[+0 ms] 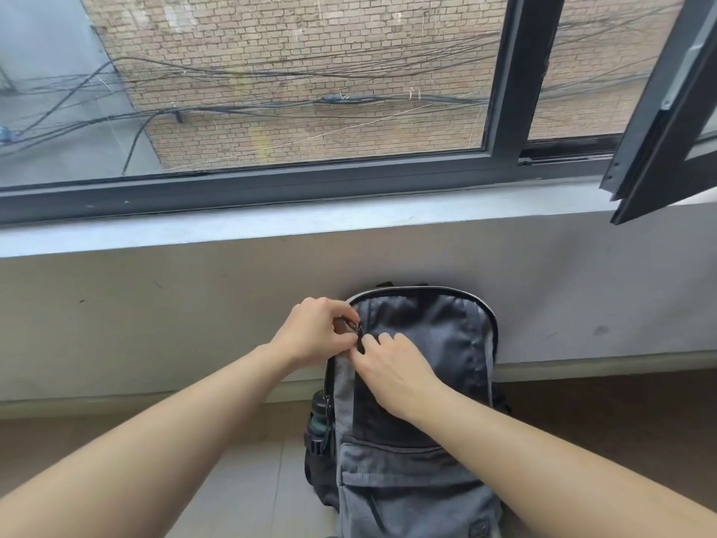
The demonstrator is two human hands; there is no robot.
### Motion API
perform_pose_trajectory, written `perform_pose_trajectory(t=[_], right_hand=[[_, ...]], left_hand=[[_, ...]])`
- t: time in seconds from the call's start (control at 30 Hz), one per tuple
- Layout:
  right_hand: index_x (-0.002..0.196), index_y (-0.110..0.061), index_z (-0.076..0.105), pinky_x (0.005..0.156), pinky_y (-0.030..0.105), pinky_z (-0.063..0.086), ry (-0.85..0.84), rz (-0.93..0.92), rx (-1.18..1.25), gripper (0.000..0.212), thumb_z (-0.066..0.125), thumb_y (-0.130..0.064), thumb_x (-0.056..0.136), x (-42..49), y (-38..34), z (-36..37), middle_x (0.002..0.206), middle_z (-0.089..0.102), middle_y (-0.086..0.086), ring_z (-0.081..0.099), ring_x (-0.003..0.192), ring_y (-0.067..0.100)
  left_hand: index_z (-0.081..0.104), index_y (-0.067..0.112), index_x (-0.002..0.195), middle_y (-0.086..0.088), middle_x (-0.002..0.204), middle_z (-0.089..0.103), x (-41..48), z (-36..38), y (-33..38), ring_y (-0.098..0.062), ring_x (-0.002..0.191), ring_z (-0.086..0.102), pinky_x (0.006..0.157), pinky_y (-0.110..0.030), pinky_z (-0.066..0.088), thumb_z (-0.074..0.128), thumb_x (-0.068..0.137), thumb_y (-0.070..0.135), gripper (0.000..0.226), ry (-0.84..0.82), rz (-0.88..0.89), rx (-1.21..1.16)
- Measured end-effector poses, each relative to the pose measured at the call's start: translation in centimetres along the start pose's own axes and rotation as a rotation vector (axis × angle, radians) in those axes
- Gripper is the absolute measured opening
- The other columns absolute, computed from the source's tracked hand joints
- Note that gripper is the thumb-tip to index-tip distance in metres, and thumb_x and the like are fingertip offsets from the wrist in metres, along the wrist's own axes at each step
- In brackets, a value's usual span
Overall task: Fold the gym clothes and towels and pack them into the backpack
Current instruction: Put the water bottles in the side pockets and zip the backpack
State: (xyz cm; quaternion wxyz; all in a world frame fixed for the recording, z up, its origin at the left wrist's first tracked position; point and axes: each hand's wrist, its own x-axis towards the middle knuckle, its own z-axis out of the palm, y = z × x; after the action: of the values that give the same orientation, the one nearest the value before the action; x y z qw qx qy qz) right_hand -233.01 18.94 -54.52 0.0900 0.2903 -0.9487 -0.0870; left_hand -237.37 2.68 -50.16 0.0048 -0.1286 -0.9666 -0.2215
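The left hand (314,332) pinches a zipper pull (352,325) between thumb and curled fingers at the backpack's (438,343) 10 o'clock shoulder. At its 4 o'clock the right hand (392,366) lies on the front panel, fingertips bent against the zipper line; whether they grip anything cannot be told. The backpack stands upright on the floor at 6 o'clock of the view, back against the wall (155,324) under the window sill (271,223). It is grey with a darker centre panel, pale piping over the top and a front pocket. A bottle (320,411) sits in the 9 o'clock side pocket. A small patch (482,531) at 5 o'clock is too blurred to read.
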Motion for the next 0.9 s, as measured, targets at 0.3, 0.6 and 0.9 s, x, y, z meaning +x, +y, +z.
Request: perform_pose_trajectory(t=[0.3, 0.6, 0.9], right_hand=[[0.066, -0.015, 0.056, 0.041, 0.026, 0.041, 0.243, 0.013, 0.283, 0.042, 0.088, 0.004, 0.048, -0.8, 2.5, 3.1, 0.058, 0.053, 0.0, 0.056, 0.048, 0.023], [0.082, -0.007, 0.062, 0.056, 0.035, 0.051, 0.279, 0.014, 0.478, 0.015, 0.069, 0.006, 0.078, -1.2, 2.7, 3.0, 0.073, 0.063, 0.008, 0.063, 0.066, 0.032], [0.115, -0.016, 0.064, 0.08, 0.036, 0.056, 0.295, 0.25, 0.639, 0.025, 0.064, -0.009, 0.092, -8.3, 5.9, 3.3, 0.098, 0.066, -0.001, 0.063, 0.086, 0.019]], left_hand=[[0.069, 0.019, 0.086, 0.001, 0.089, 0.067, 0.4, 2.0, 0.2, -0.031, 0.084, 0.063, 0.066, -0.035, 0.048, 0.059, 0.094, 0.033, 0.019, 0.066, 0.264, 0.337], [0.063, 0.014, 0.073, -0.001, 0.072, 0.061, 1.2, 0.7, 0.5, -0.026, 0.069, 0.062, 0.042, -0.029, 0.036, 0.076, 0.085, 0.023, 0.02, 0.367, 0.499, 0.466], [0.059, 0.02, 0.084, 0.003, 0.079, 0.058, 0.8, 1.2, 2.0, -0.025, 0.076, 0.057, 0.054, -0.029, 0.035, 0.069, 0.073, 0.027, 0.017, 0.402, 0.474, 0.396]])
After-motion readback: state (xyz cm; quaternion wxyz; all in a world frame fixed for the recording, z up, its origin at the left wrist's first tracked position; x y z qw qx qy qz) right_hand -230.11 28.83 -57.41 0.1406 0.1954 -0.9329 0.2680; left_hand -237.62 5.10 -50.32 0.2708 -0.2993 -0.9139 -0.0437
